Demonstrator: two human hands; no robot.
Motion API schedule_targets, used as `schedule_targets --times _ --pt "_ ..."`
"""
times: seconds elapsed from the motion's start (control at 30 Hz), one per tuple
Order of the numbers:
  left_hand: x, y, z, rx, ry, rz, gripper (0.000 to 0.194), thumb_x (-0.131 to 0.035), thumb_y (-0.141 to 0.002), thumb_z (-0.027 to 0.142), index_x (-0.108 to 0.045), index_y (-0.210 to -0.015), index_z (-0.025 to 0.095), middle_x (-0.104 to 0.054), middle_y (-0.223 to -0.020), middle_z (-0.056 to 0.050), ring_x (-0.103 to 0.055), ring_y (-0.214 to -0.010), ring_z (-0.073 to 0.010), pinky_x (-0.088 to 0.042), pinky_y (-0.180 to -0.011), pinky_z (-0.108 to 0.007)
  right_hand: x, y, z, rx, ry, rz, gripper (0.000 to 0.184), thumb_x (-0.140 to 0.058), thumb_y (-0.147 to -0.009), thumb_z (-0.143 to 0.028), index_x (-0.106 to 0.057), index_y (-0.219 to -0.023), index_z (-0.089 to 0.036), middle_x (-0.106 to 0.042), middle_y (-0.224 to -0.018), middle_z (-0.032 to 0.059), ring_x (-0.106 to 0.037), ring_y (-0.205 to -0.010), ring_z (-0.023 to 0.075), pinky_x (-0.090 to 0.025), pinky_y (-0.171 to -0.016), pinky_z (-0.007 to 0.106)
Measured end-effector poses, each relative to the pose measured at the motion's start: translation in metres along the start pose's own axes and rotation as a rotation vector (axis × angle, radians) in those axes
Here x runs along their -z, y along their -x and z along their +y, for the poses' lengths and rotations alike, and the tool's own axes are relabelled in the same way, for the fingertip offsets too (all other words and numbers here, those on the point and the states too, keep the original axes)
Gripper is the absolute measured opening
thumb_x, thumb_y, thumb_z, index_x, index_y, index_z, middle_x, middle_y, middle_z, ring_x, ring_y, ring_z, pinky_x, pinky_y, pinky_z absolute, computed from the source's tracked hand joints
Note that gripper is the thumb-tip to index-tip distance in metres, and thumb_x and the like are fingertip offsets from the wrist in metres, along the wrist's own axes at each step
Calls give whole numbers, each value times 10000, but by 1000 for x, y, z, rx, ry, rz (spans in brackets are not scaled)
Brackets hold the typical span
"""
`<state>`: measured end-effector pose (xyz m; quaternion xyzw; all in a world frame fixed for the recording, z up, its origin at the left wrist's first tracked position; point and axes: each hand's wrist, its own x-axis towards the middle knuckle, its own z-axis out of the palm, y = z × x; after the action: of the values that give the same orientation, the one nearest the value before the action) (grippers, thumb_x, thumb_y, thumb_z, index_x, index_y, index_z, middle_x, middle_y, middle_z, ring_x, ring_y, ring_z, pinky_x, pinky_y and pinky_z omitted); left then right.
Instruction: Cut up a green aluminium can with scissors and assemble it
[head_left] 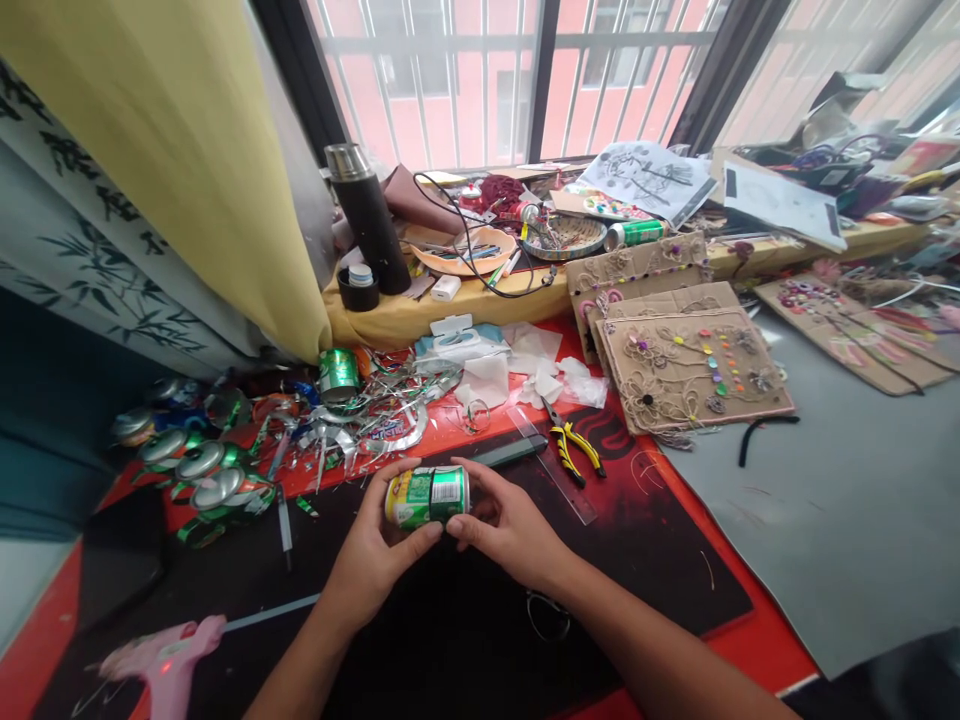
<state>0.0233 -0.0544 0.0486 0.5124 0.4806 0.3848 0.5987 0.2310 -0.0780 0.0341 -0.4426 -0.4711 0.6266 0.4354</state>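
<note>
A green drink can [429, 497] lies on its side between my two hands, over the dark mat [645, 560]. Its surface carries a barcode on the right part and yellow print on the left, with a dark line around the middle. My left hand [379, 530] grips the left end, thumb along the lower side. On the right end my right hand [510, 520] is closed, thumb at the bottom near the other thumb. Just beyond the can are a dark cutter-like tool [512, 451], a clear ruler [559, 475] and yellow-black pliers [574, 445].
A pink glue gun [169, 660] with a red light sits at the lower left. Several cut cans [217, 487] and metal scraps [375, 410] cover the left back. Decorated cardboard [694, 365] leans at the right. A black thermos [367, 220] stands on the sill.
</note>
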Motion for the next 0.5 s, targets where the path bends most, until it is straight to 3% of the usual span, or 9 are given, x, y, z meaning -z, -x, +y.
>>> schedule_targets --times 0.23,0.5 --pt "-2 0 2 -6 -20 -3 778 -929 -776 422 -538 -1428 258 -755 -1238 -83 -776 -1065 -293 -615 -943 -388 1 1 4 28 80 44 875 -878 -842 -586 -547 -1572 -237 -733 -1075 67 -706 -745 185 -549 -662 305" --pt "0 0 0 -14 -47 -8 749 -906 -808 402 -524 -1439 271 -745 -1299 -86 -766 -1135 -294 -606 -994 -395 0 2 -3 18 80 15 882 -849 -861 -612 -526 -1572 -201 -724 -1035 61 -714 -736 191 -543 -672 309"
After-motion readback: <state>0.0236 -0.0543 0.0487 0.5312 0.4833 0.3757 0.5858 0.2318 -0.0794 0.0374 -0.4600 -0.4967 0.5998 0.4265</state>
